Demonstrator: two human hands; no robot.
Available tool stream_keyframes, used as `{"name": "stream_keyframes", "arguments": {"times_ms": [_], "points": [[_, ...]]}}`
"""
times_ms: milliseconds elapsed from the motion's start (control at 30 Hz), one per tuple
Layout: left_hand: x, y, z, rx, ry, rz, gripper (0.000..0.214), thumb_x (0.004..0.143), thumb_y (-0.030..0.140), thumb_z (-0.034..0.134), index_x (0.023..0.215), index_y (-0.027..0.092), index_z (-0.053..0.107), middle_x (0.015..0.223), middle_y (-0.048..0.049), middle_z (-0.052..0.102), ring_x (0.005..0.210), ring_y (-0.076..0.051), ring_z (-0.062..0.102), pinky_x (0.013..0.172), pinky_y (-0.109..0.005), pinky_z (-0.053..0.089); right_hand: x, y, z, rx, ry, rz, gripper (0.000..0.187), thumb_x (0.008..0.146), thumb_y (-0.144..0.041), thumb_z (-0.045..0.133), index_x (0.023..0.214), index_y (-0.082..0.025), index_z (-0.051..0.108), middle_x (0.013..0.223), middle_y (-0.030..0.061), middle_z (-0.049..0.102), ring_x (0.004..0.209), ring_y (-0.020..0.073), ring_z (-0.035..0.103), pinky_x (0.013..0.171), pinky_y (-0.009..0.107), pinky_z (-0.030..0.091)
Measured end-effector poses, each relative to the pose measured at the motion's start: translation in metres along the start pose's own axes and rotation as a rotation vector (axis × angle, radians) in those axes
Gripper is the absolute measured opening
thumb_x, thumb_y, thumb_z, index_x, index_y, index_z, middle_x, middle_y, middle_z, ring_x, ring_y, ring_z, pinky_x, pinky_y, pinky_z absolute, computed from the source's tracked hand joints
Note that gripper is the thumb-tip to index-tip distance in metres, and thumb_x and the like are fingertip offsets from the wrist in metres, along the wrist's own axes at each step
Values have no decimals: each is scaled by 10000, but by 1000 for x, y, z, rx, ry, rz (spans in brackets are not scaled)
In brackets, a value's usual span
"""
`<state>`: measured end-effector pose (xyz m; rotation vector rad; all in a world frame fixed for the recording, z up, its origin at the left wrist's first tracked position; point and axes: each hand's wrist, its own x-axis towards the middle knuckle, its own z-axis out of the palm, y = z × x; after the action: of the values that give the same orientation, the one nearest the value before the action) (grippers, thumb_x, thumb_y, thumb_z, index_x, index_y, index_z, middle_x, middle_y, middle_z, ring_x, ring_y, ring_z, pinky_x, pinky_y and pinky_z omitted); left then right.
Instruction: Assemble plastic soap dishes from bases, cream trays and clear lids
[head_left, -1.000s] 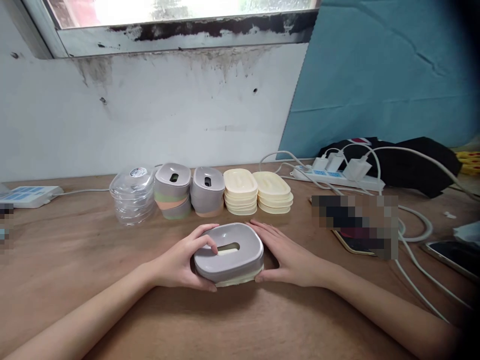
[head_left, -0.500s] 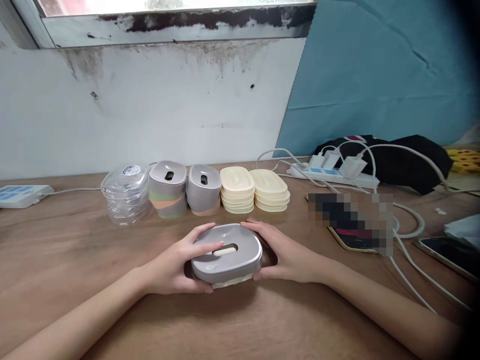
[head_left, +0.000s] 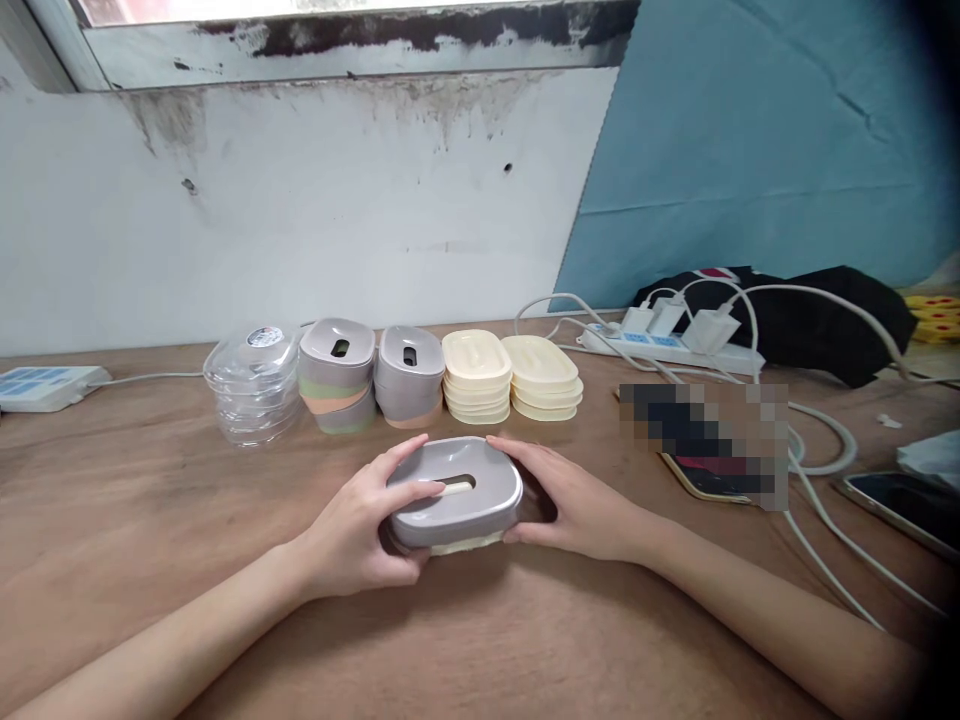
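Observation:
A grey plastic box cover (head_left: 486, 462) with rounded corners and a slot in its top is held between both hands at the near middle of the table. A cream edge shows below the cover, and something cream shows through the slot. My left hand (head_left: 367, 525) grips the left side, with the index finger at the slot and the thumb low at the front. On the right side, my right hand (head_left: 574, 505) has its fingers at the back corner and its thumb at the lower front. The hands hide part of both sides.
Behind the hands stand stacked clear plastic covers (head_left: 251, 380), two stacks of grey slotted covers (head_left: 336, 370) and two stacks of cream lids (head_left: 476, 360). A power strip (head_left: 675, 350), loose white cables and a phone (head_left: 900, 505) lie on the right. Another power strip (head_left: 49, 388) is at left.
The cover has tipped slightly and its front now sits a little higher, with both hands still on it. Less of the cream piece shows in the slot. The view has shifted slightly.

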<state>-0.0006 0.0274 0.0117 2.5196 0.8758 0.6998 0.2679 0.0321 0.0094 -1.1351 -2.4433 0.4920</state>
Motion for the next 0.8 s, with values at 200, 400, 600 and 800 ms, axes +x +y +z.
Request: {"name": "stream_keyframes", "arguments": {"times_ms": [200, 400, 600, 800], "points": [[3, -2, -2, 9, 66, 97, 491, 628, 129, 642, 1106, 216, 569, 1388, -111, 325, 1210, -299, 404, 975, -426, 383, 1, -1, 2, -16, 44, -6, 824, 701, -472, 656, 1366, -240, 228, 1343, 121, 434, 1179, 292, 456, 931, 463, 407], [2, 0, -4, 1, 98, 138, 418, 661, 117, 619, 1065, 220, 595, 1379, -112, 339, 1220, -311, 388, 973, -459, 372, 0, -3, 0, -42, 65, -26, 841, 692, -462, 660, 1369, -237, 214, 1334, 118, 440, 1170, 294, 461, 927, 455, 403], [2, 0, -3, -72, 43, 48, 461, 631, 80, 633, 1064, 234, 592, 1386, -93, 309, 1221, -304, 382, 983, -435, 365, -1, -4, 0, -61, 54, -29, 806, 712, -435, 634, 1372, -215, 225, 1342, 134, 428, 1188, 303, 442, 944, 467, 391], [3, 0, -6, -274, 2, -27, 443, 701, 132, 659, 1120, 257, 587, 1393, -71, 290, 1230, -267, 376, 994, -385, 371, 0, -6, 0, -38, 16, -19, 800, 744, -414, 612, 1384, -186, 188, 1376, 155, 379, 1222, 307, 402, 968, 475, 377]]}}
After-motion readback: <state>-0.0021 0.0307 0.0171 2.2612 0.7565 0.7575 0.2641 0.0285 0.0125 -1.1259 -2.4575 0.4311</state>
